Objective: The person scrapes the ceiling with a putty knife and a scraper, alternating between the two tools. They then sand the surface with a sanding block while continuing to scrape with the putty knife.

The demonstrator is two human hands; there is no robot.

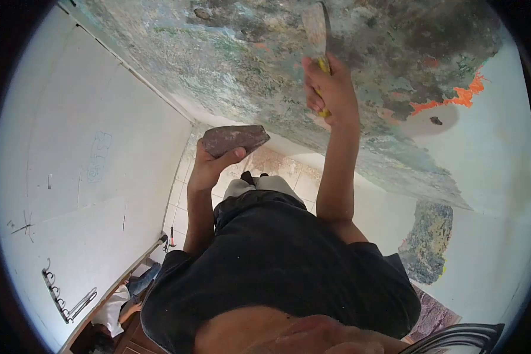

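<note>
My right hand (339,91) is closed round the yellow handle of a putty knife (317,29). Its blade points up and lies over the scraped wall (236,65), where the paint is stripped to mottled grey, green and dark patches. Lower and to the left, my left hand (204,171) grips a dusty brown sanding block (233,139) from beneath, thumb along its near face. The block is held in front of my body, apart from the putty knife.
At the right, smooth pale paint borders an orange patch (469,94); another stripped patch (428,242) is below. A hook rack (54,292) hangs on the white left surface. A hammer (171,237) lies on the tiled floor. Another person (109,311) is at lower left.
</note>
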